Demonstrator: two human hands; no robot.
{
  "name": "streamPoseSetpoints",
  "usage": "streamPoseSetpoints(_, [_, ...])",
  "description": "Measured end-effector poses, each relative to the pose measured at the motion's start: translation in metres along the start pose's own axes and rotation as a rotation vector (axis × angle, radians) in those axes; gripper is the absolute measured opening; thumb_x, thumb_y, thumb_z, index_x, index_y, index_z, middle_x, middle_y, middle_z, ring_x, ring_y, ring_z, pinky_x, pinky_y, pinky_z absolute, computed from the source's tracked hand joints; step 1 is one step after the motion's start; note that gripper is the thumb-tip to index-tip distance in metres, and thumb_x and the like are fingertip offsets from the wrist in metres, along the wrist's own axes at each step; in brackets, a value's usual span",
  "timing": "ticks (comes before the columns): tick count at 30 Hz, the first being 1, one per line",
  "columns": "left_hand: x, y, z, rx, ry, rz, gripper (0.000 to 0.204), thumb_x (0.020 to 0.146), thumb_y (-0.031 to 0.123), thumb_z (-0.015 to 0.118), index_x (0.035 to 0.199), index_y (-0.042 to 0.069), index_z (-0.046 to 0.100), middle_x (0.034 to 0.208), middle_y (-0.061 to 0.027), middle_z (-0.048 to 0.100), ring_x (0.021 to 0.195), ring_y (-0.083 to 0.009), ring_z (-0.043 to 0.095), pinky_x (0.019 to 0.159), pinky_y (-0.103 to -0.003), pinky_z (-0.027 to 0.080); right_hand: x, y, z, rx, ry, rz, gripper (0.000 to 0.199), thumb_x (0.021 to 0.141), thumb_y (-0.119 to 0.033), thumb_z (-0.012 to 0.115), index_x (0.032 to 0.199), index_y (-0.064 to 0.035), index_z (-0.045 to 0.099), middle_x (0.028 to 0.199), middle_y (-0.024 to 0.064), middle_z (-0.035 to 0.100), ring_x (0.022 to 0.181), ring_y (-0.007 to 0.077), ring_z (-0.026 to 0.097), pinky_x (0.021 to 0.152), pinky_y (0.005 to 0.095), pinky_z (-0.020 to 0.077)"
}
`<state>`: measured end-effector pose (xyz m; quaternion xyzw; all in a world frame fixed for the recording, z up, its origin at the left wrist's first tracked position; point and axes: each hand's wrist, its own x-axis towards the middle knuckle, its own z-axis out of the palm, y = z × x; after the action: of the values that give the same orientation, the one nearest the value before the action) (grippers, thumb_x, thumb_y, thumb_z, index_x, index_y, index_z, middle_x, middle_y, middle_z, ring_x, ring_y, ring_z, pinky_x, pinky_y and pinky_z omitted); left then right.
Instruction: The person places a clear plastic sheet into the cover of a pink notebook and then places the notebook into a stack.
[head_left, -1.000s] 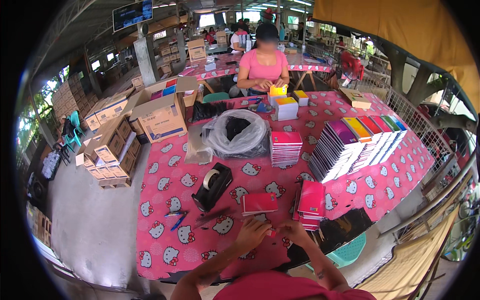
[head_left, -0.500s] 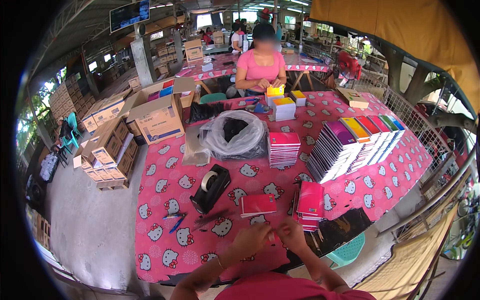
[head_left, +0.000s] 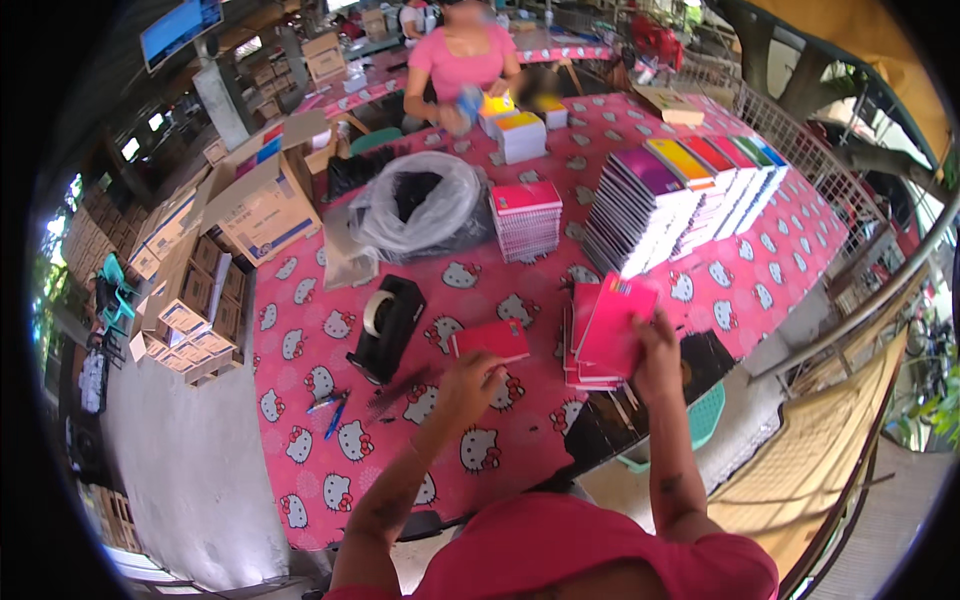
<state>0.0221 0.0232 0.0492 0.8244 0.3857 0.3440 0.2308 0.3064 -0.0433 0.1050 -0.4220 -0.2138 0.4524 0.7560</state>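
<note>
My right hand [head_left: 655, 352] grips a red notebook [head_left: 617, 322] by its right edge, thumb on the cover. The notebook is tilted over a small pile of red notebooks [head_left: 582, 372] at the table's near right. My left hand [head_left: 470, 388] is at the near edge of another red notebook [head_left: 490, 341] lying flat in the middle. Its fingers are curled together; anything between them is too small to make out. Left of that notebook stands a black tape dispenser [head_left: 398, 335] with a pale roll. Dark spiral coils [head_left: 400, 392] lie beside my left hand.
Blue pens [head_left: 336, 415] lie at left. Beyond are a clear plastic bag [head_left: 415, 215] with black contents, a red notebook stack [head_left: 526, 222] and tall multicoloured stacks [head_left: 660, 200]. A co-worker [head_left: 462, 60] handles yellow-topped stacks [head_left: 522, 138] opposite. Cardboard boxes [head_left: 262, 210] stand left.
My hands have moved apart from close together near the front edge. My right hand has taken hold of a red notebook; my left has moved to the flat one. The whole view has shifted.
</note>
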Motion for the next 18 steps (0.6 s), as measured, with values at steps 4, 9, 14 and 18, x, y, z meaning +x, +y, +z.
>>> streamPoseSetpoints(4, [0.005, -0.035, 0.017, 0.299, -0.001, 0.155, 0.026, 0.086, 0.013, 0.066, 0.110, 0.004, 0.063, 0.116, -0.0133, 0.060, 0.104, -0.0330, 0.062, 0.082, -0.045, 0.054, 0.029, -0.027, -0.006, -0.073, -0.012, -0.022, 0.037, 0.093, -0.009, 0.062, 0.128, 0.0026, 0.055, 0.112, 0.0101, 0.065, 0.099, 0.0181, 0.064, 0.086, 0.0311, 0.0515])
streamPoseSetpoints(9, [-0.004, -0.073, 0.047, 0.457, -0.125, 0.283, 0.036, 0.085, 0.008, 0.063, 0.120, 0.001, 0.056, 0.117, -0.0161, 0.059, 0.107, -0.0336, 0.061, 0.086, -0.043, 0.054, 0.086, 0.051, -0.093, -1.297, -0.020, -0.449, 0.057, 0.086, -0.024, 0.072, 0.136, -0.0028, 0.054, 0.125, 0.0226, 0.056, 0.117, 0.0343, 0.055, 0.097, 0.0427, 0.0452])
streamPoseSetpoints(14, [-0.018, -0.078, 0.038, 0.458, -0.115, 0.268, 0.036, 0.084, 0.006, 0.062, 0.120, 0.000, 0.056, 0.120, -0.0166, 0.059, 0.111, -0.0324, 0.060, 0.089, -0.041, 0.055, 0.052, 0.031, -0.022, -1.403, 0.192, -0.712, 0.060, 0.083, -0.025, 0.074, 0.136, -0.0083, 0.051, 0.132, 0.0217, 0.051, 0.125, 0.0396, 0.048, 0.105, 0.0483, 0.0376])
streamPoseSetpoints(18, [-0.023, -0.065, 0.037, 0.544, -0.054, 0.328, 0.033, 0.086, 0.010, 0.065, 0.117, 0.001, 0.058, 0.117, -0.0151, 0.063, 0.109, -0.0311, 0.063, 0.086, -0.040, 0.056, 0.008, 0.039, 0.029, -1.049, -0.355, -0.692, 0.054, 0.081, -0.012, 0.074, 0.132, -0.0077, 0.056, 0.128, 0.0192, 0.054, 0.119, 0.0385, 0.053, 0.099, 0.0460, 0.0436])
